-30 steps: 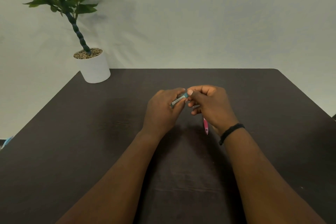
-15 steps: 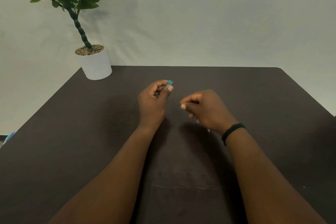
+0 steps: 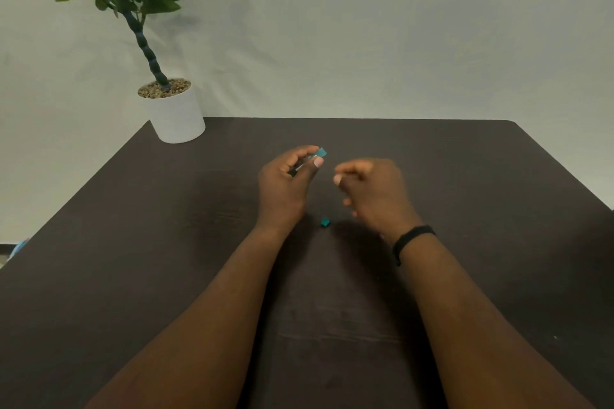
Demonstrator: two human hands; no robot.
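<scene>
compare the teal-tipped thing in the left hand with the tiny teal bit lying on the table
The teal-tipped stick is pinched in the left hand above the table; the small teal bit lies loose on it, untouched. The teal-tipped stick is longer, its pale shaft running into the grip; the small teal bit is a short stub. Both show the same teal.

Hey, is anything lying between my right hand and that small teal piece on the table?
Nothing visible does. The small teal piece lies on the dark table just left of the right hand, near its wrist. The left hand grips a teal-tipped object farther back, off that path.
</scene>
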